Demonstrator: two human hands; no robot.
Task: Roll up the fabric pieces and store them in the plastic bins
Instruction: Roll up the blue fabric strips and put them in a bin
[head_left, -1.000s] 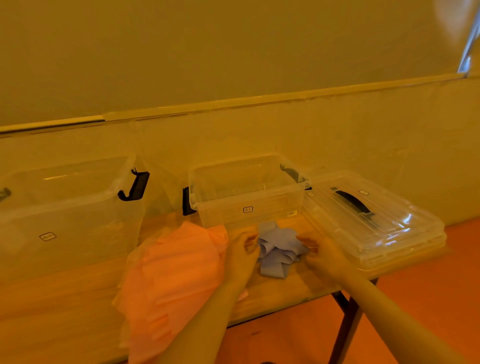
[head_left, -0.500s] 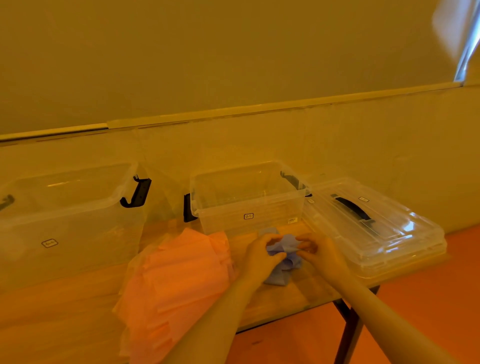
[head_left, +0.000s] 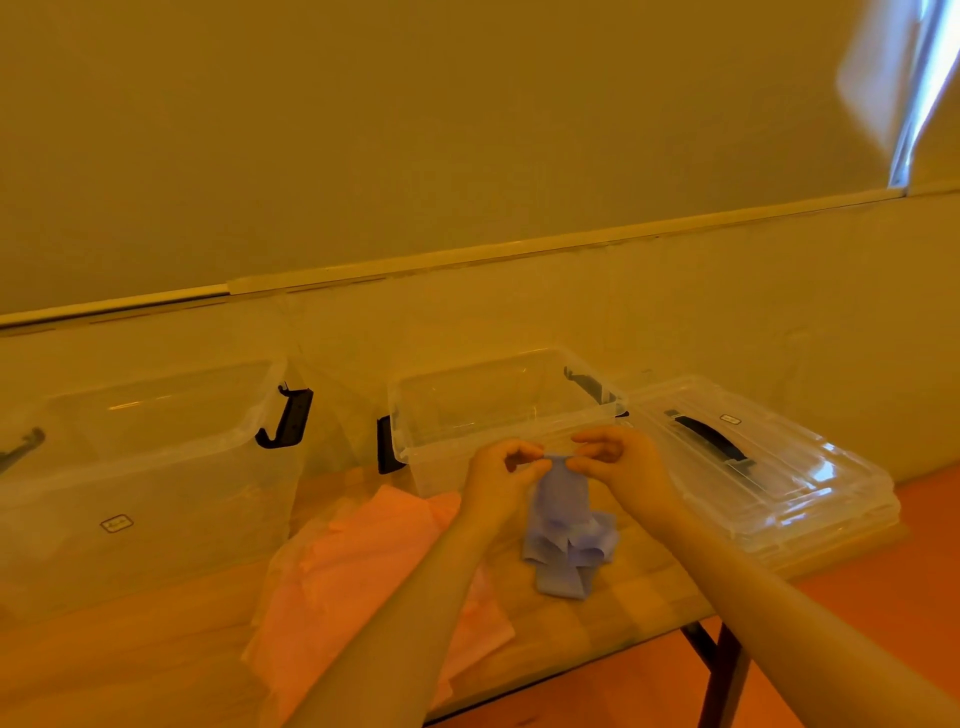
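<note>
A crumpled blue fabric strip (head_left: 563, 525) hangs from both my hands, its lower end resting on the wooden table (head_left: 613, 608). My left hand (head_left: 498, 480) and my right hand (head_left: 618, 462) pinch its top edge, close together, just in front of the small clear bin (head_left: 498, 410). A pile of pink fabric (head_left: 363, 582) lies on the table to the left of my left forearm. A larger clear bin (head_left: 145, 467) stands at the left.
A clear lid with a black handle (head_left: 753, 467) lies on the table at the right, beside the small bin. Both bins have black latches. A wall runs behind the table. The table's right edge drops to an orange floor (head_left: 857, 597).
Both hands have lifted the blue fabric off the table and now hold its top edge up in front of the small bin. The camera has tilted slightly upward.
</note>
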